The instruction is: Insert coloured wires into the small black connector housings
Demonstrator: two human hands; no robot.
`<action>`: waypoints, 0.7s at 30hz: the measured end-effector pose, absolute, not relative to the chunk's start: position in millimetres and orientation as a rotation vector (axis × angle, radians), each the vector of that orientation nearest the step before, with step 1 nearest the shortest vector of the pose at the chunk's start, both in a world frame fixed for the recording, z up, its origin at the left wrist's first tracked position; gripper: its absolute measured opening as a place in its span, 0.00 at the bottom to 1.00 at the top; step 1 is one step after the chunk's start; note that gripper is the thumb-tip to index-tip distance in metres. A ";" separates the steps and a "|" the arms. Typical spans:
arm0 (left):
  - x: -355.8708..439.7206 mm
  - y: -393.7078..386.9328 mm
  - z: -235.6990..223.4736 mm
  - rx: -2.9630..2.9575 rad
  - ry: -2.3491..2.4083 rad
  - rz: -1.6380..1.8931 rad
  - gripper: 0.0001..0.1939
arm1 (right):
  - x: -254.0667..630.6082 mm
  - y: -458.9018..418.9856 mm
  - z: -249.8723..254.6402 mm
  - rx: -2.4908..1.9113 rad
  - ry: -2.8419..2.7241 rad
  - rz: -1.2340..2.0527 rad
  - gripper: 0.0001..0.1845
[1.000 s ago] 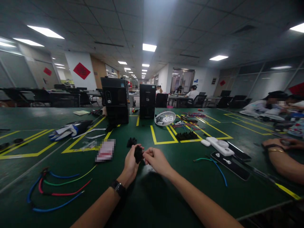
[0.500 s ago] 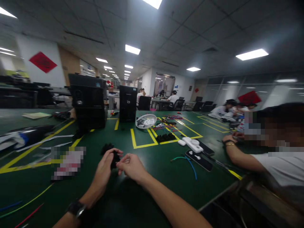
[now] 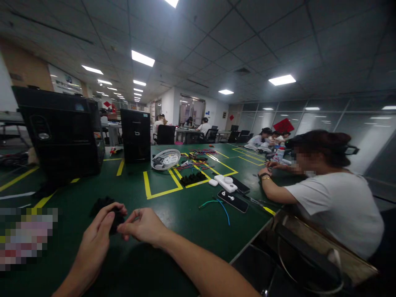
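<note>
Grip of the left hand [image 3: 98,234] curled nearly closed around a black part [image 3: 115,222]; right hand [image 3: 146,227] pinched beside it, contents unclear. Part above the bench [image 3: 185,218], toward its near edge; probably light, stiff, best held by its sides.

My feed gives me no readable word or number: small lettering on the left black tower [image 3: 62,136], a pale logo on the other tower [image 3: 135,144], and blurred wall lettering [image 3: 66,82].
</note>
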State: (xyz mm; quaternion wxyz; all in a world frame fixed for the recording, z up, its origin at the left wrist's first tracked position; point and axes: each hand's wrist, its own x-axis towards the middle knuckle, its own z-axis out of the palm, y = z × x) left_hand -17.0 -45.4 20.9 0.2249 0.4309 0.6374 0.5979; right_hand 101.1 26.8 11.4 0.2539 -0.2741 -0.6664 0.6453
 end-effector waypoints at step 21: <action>-35.4 -33.6 12.0 1.152 1.960 1.595 0.21 | 96.6 22.0 6.8 -0.724 -2.038 1.415 0.10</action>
